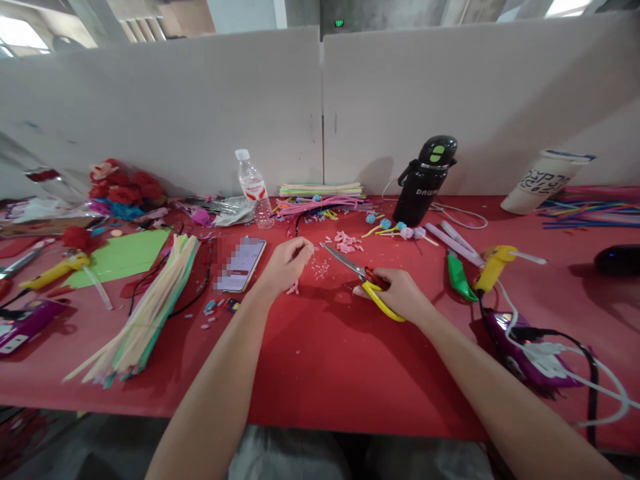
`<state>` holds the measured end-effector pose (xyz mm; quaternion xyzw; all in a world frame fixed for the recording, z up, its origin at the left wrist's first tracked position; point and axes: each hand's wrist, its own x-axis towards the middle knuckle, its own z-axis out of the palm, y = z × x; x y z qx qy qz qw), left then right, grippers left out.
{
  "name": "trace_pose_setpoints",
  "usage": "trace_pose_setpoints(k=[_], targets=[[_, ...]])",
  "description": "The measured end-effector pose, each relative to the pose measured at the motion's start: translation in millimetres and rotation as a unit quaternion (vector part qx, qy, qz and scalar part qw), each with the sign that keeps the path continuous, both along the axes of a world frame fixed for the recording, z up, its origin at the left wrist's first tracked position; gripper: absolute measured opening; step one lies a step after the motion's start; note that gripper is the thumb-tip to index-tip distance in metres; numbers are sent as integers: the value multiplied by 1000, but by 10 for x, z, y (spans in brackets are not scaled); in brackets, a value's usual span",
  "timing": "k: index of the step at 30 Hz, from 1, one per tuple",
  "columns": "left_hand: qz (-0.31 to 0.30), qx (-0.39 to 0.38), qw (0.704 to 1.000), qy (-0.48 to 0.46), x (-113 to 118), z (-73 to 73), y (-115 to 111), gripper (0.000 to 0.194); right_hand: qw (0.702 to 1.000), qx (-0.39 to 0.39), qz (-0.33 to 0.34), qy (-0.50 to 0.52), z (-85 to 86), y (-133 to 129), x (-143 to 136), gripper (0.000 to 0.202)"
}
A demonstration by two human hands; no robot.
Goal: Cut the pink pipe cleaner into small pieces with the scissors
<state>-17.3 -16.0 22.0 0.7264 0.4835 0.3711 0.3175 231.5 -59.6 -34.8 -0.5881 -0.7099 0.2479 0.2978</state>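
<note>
My right hand [397, 291] grips scissors [371, 283] with yellow and red handles. Their blades point up and left, towards a small heap of short pink pieces [346, 241]. To the left of the blade tips, my left hand [287, 265] is closed in a pinch; anything between its fingertips is too small or hidden to make out. Fine pink clippings [321, 269] are scattered on the red table covering between the hands. A few more pink bits [293, 288] lie just below the left hand.
A phone [243, 265] and a bundle of pale pipe cleaners [150, 313] lie to the left. Behind stand a plastic bottle [254, 190] and a black flask [425, 183]. On the right are a yellow glue gun [495, 268], a purple power strip [530, 353] with cables and a cup [543, 181].
</note>
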Motion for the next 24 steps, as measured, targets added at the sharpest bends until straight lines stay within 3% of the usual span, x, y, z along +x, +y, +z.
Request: trace_pose_setpoints(k=[24], targets=[[-13,-5,1000,3,8,-6,-3,25,1000,10,14,-18,2,5,-1,49]])
